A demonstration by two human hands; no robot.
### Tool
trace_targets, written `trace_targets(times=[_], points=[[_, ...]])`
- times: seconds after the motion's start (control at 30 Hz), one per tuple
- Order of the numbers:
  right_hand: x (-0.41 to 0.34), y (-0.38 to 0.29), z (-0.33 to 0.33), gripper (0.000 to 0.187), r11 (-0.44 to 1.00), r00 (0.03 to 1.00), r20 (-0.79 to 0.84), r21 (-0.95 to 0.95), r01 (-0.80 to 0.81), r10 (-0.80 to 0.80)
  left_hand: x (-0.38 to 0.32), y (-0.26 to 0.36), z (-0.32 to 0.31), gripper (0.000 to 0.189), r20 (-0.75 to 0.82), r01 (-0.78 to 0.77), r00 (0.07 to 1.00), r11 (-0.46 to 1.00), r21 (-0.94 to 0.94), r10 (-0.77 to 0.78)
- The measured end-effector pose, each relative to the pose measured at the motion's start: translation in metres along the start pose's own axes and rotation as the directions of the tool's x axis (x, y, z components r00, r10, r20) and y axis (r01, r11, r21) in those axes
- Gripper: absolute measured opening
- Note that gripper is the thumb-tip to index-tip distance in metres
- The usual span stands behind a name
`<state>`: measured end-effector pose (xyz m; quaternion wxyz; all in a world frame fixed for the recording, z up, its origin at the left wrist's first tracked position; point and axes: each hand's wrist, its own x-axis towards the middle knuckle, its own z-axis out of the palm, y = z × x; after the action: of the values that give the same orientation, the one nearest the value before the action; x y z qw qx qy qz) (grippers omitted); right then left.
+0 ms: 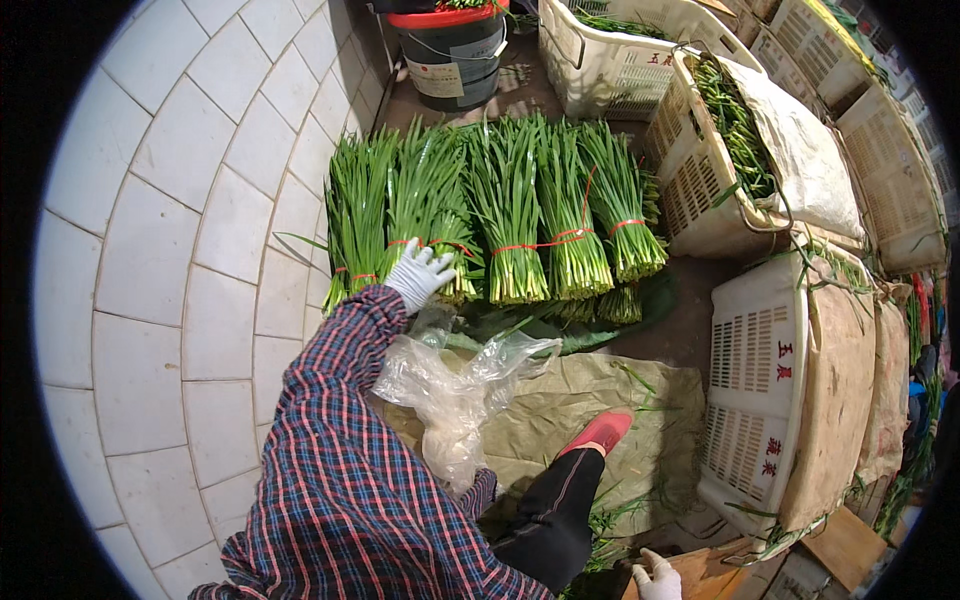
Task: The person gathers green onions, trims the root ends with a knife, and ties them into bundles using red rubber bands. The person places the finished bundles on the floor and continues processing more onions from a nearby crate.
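My left hand [420, 276], in a white glove, lies with fingers spread on the lower part of a bundle of green garlic chives [421, 187] tied with red band. Several more tied bundles [514, 217] lie side by side, leaves pointing away from me and cut ends toward me. Just below that hand is a crumpled clear plastic bag [450, 397], lying partly on a tan woven sheet [570, 375]. My right hand [658, 577], also gloved, is at the bottom edge beside a wooden board [697, 574], fingers apart; part of it is cut off.
White tiled wall [225, 225] runs along the left. A dark bucket with a red rim [450, 64] stands behind the bundles. Plastic crates [750, 390] line the right, one holding greens [731, 124] under a white sack [799, 142]. My foot in a red shoe [604, 431] rests on the sheet.
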<state>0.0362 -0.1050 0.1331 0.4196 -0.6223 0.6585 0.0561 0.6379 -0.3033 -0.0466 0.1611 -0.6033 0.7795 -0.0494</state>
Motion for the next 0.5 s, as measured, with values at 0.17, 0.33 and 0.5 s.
trace_targets(times=[0.17,0.33,0.5], points=[[-0.011,-0.009,0.02,0.036,0.994,0.998,0.028,-0.085,0.064,-0.062,-0.025,-0.016,-0.005,0.055,-0.175,0.137,0.97,0.974,-0.179,-0.168],[-0.029,-0.007,0.024,0.036,0.999,0.998,0.059,0.011,0.031,-0.032,-0.033,-0.015,0.002,0.055,-0.182,0.207,0.95,0.95,-0.234,-0.252],[-0.048,0.008,0.022,0.036,0.999,0.997,0.07,-0.014,-0.042,0.043,-0.033,-0.023,0.006,0.055,-0.142,0.276,0.938,0.928,-0.249,-0.317]])
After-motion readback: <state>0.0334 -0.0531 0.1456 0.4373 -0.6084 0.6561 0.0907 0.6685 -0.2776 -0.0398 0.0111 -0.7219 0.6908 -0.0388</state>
